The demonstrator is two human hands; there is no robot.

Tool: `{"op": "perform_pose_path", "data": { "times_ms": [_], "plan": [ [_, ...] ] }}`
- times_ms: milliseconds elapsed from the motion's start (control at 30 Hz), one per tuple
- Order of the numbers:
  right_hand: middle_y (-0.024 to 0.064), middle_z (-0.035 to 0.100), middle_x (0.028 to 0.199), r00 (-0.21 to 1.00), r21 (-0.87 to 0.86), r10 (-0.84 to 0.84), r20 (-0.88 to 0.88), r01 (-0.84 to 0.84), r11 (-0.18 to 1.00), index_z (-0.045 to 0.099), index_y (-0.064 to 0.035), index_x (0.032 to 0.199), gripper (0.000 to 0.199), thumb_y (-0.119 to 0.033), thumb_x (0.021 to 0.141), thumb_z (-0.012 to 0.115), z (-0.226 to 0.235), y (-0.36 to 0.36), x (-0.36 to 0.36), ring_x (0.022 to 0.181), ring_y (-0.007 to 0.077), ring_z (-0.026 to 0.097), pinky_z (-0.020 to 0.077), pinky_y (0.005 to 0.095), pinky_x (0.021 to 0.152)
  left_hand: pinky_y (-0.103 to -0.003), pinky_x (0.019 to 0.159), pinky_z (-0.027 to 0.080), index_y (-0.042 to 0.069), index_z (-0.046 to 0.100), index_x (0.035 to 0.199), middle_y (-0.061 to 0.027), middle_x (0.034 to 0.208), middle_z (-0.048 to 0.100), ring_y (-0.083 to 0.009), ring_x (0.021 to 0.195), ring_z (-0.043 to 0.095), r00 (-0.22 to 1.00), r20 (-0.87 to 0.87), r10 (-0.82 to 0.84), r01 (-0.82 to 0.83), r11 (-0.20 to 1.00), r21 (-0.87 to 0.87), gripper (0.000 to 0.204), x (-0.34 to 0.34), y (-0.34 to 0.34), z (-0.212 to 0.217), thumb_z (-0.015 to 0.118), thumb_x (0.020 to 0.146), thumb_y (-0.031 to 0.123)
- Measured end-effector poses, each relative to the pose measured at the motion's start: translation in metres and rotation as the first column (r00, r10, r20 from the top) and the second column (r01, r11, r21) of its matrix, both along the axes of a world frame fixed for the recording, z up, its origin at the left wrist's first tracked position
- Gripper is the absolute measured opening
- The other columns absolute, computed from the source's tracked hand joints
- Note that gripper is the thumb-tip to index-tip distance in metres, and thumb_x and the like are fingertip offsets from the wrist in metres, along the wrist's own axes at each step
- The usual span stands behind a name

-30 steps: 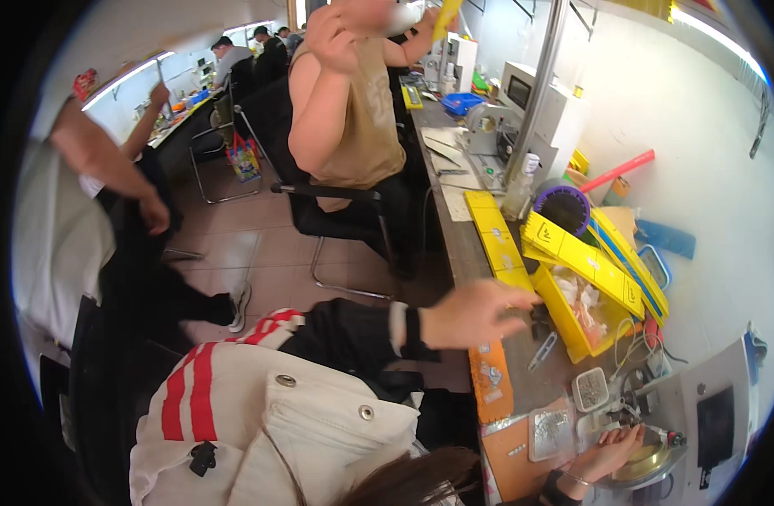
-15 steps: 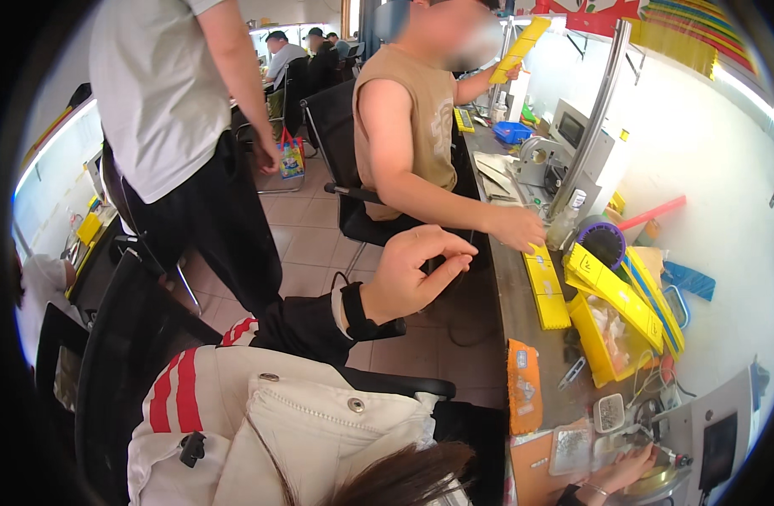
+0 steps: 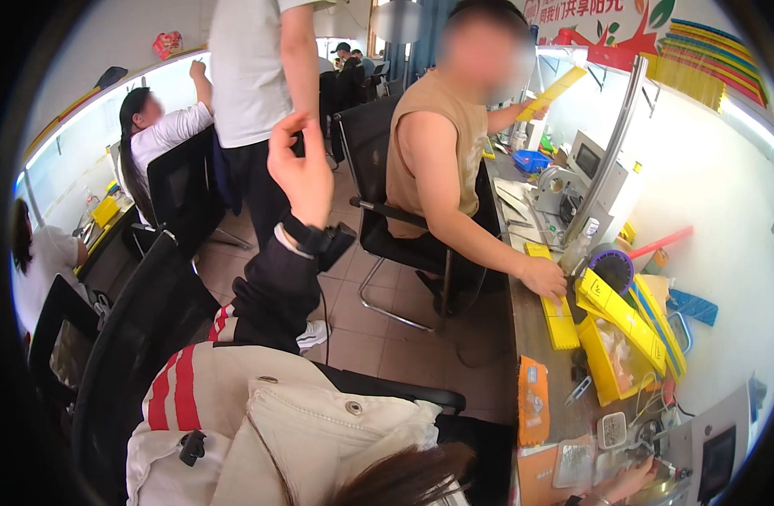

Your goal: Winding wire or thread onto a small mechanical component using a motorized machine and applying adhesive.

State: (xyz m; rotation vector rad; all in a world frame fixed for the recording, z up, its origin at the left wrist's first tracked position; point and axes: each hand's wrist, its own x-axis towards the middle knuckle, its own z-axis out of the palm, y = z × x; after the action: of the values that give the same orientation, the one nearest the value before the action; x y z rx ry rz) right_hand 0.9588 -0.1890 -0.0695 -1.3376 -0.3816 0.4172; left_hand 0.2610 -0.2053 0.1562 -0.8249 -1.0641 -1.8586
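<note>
Two hands, well apart: left hand point(image 3: 303, 173), raised at 10–11 o'clock, fingers loosely bent, nothing seen in its grasp; right hand point(image 3: 630, 481), between 4 and 5 o'clock, beside the grey machine point(image 3: 697, 428), its grip too small to tell. Progress: seemingly mid-work, small loose bits left in the white tub point(image 3: 611, 416), finished count not discernible. Machine at 4–5 o'clock, case slanting 7 to 1; clear tray point(image 3: 559, 464), long axis roughly 12 to 6.
</note>
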Motion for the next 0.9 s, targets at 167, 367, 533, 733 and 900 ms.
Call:
{"op": "perform_pose_path", "data": {
  "times_ms": [167, 367, 533, 733, 900],
  "plan": [
    [0.0244, 0.063, 0.112, 0.735, 0.016, -0.072, 0.674, 0.083, 0.996, 0.071, -0.0073, 0.109, 0.028, -0.024, 0.09, 0.062, 0.009, -0.018, -0.026, 0.112, 0.0413, 0.055, 0.0436, 0.0498, 0.097, -0.038, 0.074, 0.049, 0.005, 0.069, 0.096, -0.0072, 0.083, 0.068, -0.022, 0.078, 0.064, 0.947, 0.204, 0.25, -0.281, 0.949, 0.143, 0.014, -0.143, -0.006, -0.011, 0.071, 0.087, 0.015],
    [0.0182, 0.07, 0.1, 0.75, 0.007, -0.051, 0.66, 0.063, 0.998, 0.073, -0.0066, 0.104, 0.029, -0.028, 0.086, 0.064, 0.004, -0.014, -0.018, 0.101, 0.0393, 0.059, 0.0445, 0.0483, 0.092, -0.044, 0.079, 0.05, 0.008, 0.069, 0.101, -0.006, 0.086, 0.072, -0.0281, 0.089, 0.068, 0.706, 0.489, 0.512, -0.548, 0.833, -0.082, 0.025, -0.204, -0.043, -0.005, 0.072, 0.085, 0.027],
    [0.0192, 0.069, 0.1, 0.724, -0.021, -0.081, 0.685, 0.13, 0.991, 0.074, -0.0063, 0.105, 0.035, -0.032, 0.082, 0.067, -0.001, -0.013, -0.014, 0.101, 0.0396, 0.059, 0.0447, 0.05, 0.092, -0.049, 0.085, 0.046, 0.01, 0.064, 0.113, -0.003, 0.098, 0.071, -0.0305, 0.1, 0.063, 0.65, 0.53, 0.545, -0.58, 0.806, -0.118, 0.038, -0.232, -0.042, 0.006, 0.074, 0.084, 0.032],
    [0.0229, 0.065, 0.11, 0.734, -0.064, -0.079, 0.675, 0.165, 0.984, 0.072, -0.0035, 0.107, 0.037, -0.032, 0.084, 0.067, 0.005, -0.028, -0.018, 0.105, 0.041, 0.058, 0.0433, 0.0518, 0.094, -0.044, 0.085, 0.048, 0.008, 0.066, 0.115, -0.0149, 0.108, 0.07, -0.0333, 0.101, 0.063, 0.711, 0.693, 0.12, 0.01, 0.983, -0.181, 0.038, -0.26, -0.081, 0.028, 0.077, 0.083, 0.027],
    [0.0241, 0.06, 0.117, 0.739, -0.087, -0.021, 0.674, 0.108, 0.99, 0.068, -0.0008, 0.109, 0.035, -0.028, 0.087, 0.065, 0.005, -0.021, -0.02, 0.112, 0.0409, 0.054, 0.0425, 0.0514, 0.095, -0.045, 0.091, 0.047, 0.011, 0.068, 0.118, -0.0156, 0.105, 0.068, -0.0365, 0.103, 0.061, 0.585, -0.143, 0.798, -0.794, 0.528, -0.302, 0.039, -0.239, -0.07, -0.035, 0.077, 0.082, 0.022]
  ]
}}
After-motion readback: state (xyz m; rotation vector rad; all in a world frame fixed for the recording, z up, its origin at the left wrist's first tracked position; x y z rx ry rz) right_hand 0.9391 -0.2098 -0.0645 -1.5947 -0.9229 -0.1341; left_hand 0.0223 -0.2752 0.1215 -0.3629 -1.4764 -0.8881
